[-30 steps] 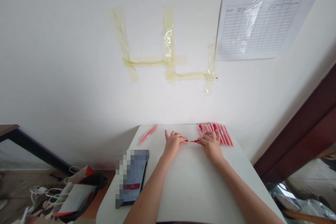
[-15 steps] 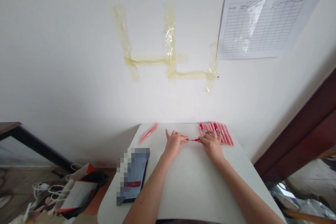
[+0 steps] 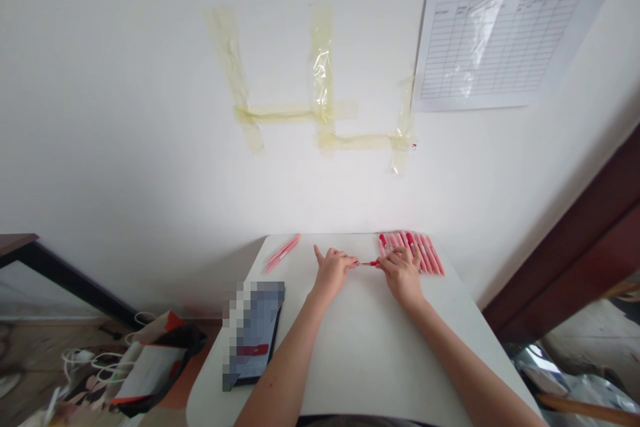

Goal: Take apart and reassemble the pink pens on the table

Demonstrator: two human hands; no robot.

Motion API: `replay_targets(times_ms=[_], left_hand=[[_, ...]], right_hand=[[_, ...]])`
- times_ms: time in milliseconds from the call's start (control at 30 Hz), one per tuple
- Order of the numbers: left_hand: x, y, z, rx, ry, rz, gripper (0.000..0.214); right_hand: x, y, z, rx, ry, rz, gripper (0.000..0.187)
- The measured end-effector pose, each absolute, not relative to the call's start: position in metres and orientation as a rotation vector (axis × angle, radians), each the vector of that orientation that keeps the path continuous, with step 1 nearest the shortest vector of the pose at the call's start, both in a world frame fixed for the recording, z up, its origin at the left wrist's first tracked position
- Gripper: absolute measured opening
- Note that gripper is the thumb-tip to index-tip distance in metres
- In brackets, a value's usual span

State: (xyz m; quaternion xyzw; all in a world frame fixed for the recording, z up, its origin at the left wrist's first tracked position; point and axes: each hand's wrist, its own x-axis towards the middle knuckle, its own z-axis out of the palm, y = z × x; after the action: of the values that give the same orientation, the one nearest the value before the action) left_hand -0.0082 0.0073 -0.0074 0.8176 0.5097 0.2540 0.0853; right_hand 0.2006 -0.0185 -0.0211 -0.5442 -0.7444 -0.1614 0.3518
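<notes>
Over the far part of the white table, my left hand (image 3: 333, 273) and my right hand (image 3: 400, 273) pinch the two ends of a slim red pen (image 3: 373, 263). A thin bit of it shows in the short gap between my fingertips, with a red part at the right fingers. Its left end is mostly hidden by my left fingers. My left thumb sticks up, away from the pinch. Just behind my right hand lies a row of several pink pens (image 3: 431, 253), some with darker red parts. A few more slim pink pens (image 3: 283, 253) lie to the left of my left hand.
A tablet or phone (image 3: 257, 340), partly pixelated, rests on the table (image 3: 360, 360) beside my left forearm. The wall (image 3: 150, 113) stands right behind the table, bearing yellowed tape and a printed sheet (image 3: 500, 47). Paper bags (image 3: 150, 373) sit on the floor at left.
The view has shifted very slightly. Both hands keep the same pinch on the pen, with no clear change in the gap between them.
</notes>
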Motion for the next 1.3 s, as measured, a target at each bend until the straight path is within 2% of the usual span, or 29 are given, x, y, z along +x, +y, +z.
replay_targets(times_ms=[167, 300, 467, 567, 700, 867, 1033, 1300], left_hand=[[-0.006, 0.007, -0.007, 2.391, 1.556, 0.759, 0.038], [-0.005, 0.005, -0.006, 2.363, 1.584, 0.853, 0.024], [-0.006, 0.004, -0.003, 2.353, 1.625, 0.922, 0.016], [-0.007, 0.004, -0.002, 2.338, 1.648, 0.945, 0.014], [-0.006, 0.004, -0.002, 2.332, 1.624, 0.943, 0.015], [-0.006, 0.005, -0.004, 2.293, 1.614, 0.883, 0.018], [-0.008, 0.005, -0.004, 2.279, 1.615, 0.900, 0.019], [-0.006, 0.003, -0.001, 2.269, 1.606, 0.906, 0.016]], right_hand=[[0.203, -0.016, -0.023, -1.407, -1.921, -0.447, 0.014], [0.205, -0.014, -0.026, -1.398, -1.920, -0.437, 0.012], [0.206, -0.014, -0.028, -1.447, -1.921, -0.442, 0.028], [0.207, -0.015, -0.026, -1.466, -1.940, -0.423, 0.020], [0.209, -0.013, -0.027, -1.438, -1.957, -0.371, 0.024], [0.213, -0.007, -0.033, -1.428, -1.911, -0.372, 0.017], [0.214, -0.009, -0.032, -1.448, -1.921, -0.349, 0.027], [0.213, -0.009, -0.032, -1.467, -1.923, -0.371, 0.015]])
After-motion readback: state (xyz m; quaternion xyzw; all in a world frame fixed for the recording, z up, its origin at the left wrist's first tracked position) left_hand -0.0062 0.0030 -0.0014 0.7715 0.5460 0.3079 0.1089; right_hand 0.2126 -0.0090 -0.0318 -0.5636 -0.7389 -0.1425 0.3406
